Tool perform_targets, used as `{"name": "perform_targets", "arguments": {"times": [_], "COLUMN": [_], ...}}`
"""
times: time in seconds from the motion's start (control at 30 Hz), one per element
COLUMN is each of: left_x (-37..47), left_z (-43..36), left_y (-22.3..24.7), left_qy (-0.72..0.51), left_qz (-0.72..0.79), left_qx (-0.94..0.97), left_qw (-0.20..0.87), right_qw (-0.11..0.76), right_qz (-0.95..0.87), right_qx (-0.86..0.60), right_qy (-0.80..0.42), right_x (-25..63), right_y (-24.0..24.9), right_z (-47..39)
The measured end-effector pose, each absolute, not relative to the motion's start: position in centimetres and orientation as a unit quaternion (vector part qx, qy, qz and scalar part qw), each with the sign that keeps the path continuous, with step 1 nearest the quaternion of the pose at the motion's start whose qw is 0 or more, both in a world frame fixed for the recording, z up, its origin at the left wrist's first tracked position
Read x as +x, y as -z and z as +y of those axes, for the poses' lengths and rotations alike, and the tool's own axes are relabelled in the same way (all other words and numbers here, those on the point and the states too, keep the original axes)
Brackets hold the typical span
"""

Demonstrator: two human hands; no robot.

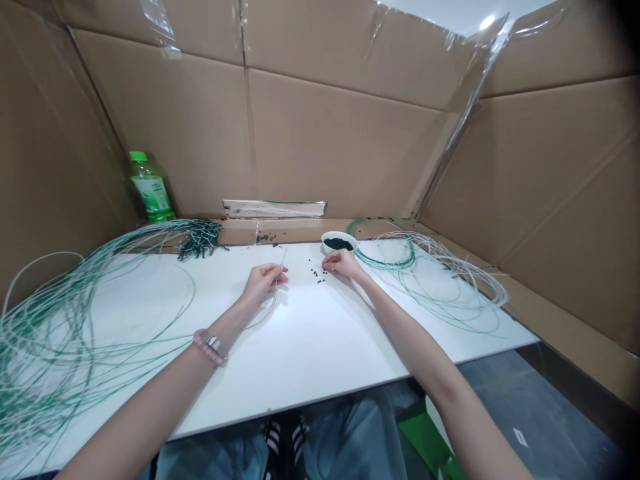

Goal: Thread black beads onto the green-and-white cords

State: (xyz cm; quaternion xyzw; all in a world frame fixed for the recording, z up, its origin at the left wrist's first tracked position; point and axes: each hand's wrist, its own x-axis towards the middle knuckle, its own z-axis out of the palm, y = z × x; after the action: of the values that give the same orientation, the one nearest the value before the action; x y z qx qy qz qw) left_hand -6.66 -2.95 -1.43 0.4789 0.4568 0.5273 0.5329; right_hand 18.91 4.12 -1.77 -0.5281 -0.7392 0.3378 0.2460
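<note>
Left hand (265, 280) is pinching a thin pale wire (277, 293) between thumb and fingers, the wire's tip poking up above the grip, its length curving down toward the wrist. Right hand (342, 262) is reaching to the small black beads (318, 272) on the white table (300, 340), fingertips drawn close together (can't tell if a bead is between them). White bowl (326, 241) is sitting just beyond the right hand, holding more dark beads. Green and white wires (55, 333) are sprawling over the table's left side, a dark clustered end (200, 239) lying toward the back; looser coils (450, 267) are lying at right. Green-capped bottle (152, 191) is standing at back left, against the cardboard walls (310, 133).
</note>
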Motion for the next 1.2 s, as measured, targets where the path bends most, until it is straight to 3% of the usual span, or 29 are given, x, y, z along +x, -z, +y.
{"name": "perform_targets", "arguments": {"times": [0.9,1.2], "left_x": [-6.6,-6.6], "left_z": [-2.9,-2.9], "left_y": [1.4,1.5], "left_qy": [-0.522,-0.520], "left_qz": [0.459,0.455], "left_qx": [0.482,0.487], "left_qw": [0.534,0.534], "right_qw": [0.229,0.187], "right_qz": [-0.804,-0.782], "right_qx": [-0.513,-0.584], "right_qy": [-0.195,-0.111], "right_x": [17.9,18.8], "right_y": [-0.1,-4.2], "right_z": [2.3,5.3]}}
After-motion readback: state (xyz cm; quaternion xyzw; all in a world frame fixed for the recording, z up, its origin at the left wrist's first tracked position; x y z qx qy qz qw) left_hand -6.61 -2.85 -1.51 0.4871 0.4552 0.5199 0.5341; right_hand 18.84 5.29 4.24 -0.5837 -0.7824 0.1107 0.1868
